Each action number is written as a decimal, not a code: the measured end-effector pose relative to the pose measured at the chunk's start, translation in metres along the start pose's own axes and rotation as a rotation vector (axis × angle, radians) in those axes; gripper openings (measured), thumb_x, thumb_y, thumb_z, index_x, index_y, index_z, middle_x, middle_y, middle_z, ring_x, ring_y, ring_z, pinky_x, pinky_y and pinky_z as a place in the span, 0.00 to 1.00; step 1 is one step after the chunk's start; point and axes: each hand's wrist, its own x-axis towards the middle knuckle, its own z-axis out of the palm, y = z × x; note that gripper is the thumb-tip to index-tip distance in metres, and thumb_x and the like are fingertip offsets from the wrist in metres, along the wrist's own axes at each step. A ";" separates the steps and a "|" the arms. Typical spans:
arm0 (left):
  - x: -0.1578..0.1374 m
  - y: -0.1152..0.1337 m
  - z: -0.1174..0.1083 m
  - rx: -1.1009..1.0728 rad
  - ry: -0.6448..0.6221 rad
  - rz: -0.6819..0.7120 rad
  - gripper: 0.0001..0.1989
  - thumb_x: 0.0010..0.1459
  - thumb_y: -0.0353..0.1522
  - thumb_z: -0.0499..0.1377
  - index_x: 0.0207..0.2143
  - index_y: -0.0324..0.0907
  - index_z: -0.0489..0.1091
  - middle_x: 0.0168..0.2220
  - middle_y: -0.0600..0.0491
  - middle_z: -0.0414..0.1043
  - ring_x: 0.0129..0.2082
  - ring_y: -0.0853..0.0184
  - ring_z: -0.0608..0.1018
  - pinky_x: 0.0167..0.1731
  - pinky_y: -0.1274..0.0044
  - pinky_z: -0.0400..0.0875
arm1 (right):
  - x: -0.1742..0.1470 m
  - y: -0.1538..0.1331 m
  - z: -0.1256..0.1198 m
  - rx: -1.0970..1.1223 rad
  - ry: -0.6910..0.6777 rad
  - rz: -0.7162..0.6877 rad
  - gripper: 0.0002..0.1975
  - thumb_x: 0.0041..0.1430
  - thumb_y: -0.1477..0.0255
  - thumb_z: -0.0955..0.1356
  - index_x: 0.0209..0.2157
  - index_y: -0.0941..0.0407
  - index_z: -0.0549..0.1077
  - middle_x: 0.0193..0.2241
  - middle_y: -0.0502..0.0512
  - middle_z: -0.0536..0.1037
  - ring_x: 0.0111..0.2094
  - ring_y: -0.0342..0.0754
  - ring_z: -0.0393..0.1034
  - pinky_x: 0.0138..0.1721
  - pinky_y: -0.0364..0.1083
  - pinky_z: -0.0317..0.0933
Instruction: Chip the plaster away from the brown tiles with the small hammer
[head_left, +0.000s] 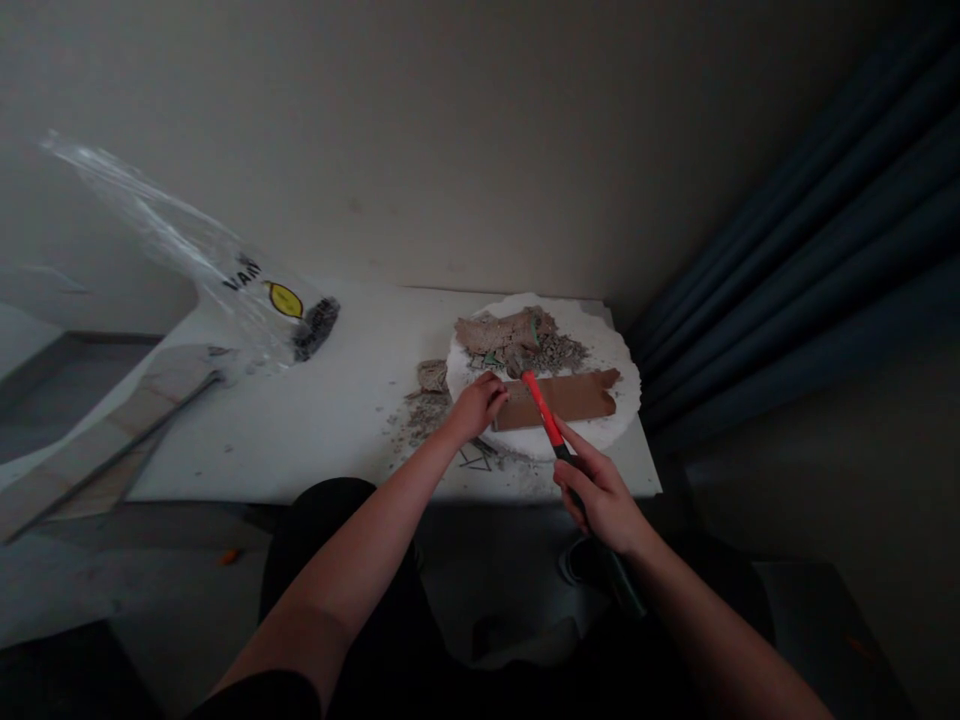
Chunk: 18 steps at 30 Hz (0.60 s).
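My right hand (596, 490) is wrapped round the handle of a hammer (541, 405), red near the head and black lower down. The hammer's head is hard to make out against grey rubble (559, 352). Just left of it, my left hand (480, 405) rests with bent, closed fingers at the left end of a flat brown strip (574, 397) with a ragged right end. What those fingertips hold, if anything, is hidden. Behind the strip, a curved brownish piece (495, 332) lies among crumbs and green bits. All this sits on a round white sheet with a rough edge (628, 385).
The white table (345, 430) carries scattered crumbs and a broken chunk (432, 376) left of the sheet. A clear plastic bag (217, 265) with dark contents stands at the back left. Tile-like planks (112, 440) and a thin dark rod (142, 437) overhang the left edge. Dark curtains (810, 190) hang right.
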 end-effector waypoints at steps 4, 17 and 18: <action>0.001 -0.001 0.001 -0.002 0.008 0.007 0.12 0.62 0.37 0.52 0.32 0.40 0.70 0.37 0.49 0.68 0.36 0.67 0.73 0.40 0.73 0.68 | -0.001 0.000 0.001 -0.018 -0.001 0.039 0.36 0.63 0.64 0.66 0.69 0.50 0.50 0.20 0.41 0.63 0.12 0.36 0.51 0.10 0.37 0.48; 0.000 0.001 -0.001 0.030 -0.025 0.050 0.11 0.62 0.36 0.53 0.32 0.40 0.71 0.36 0.49 0.69 0.37 0.66 0.73 0.41 0.72 0.69 | 0.000 0.001 0.002 -0.037 0.000 0.032 0.36 0.63 0.63 0.65 0.69 0.51 0.51 0.18 0.41 0.62 0.12 0.37 0.51 0.10 0.37 0.47; 0.000 0.000 -0.001 0.025 -0.034 0.055 0.11 0.62 0.36 0.53 0.32 0.40 0.72 0.36 0.49 0.69 0.37 0.66 0.73 0.41 0.72 0.69 | 0.000 0.000 0.002 -0.042 0.006 0.022 0.35 0.63 0.63 0.65 0.69 0.50 0.51 0.18 0.41 0.62 0.12 0.37 0.51 0.10 0.37 0.48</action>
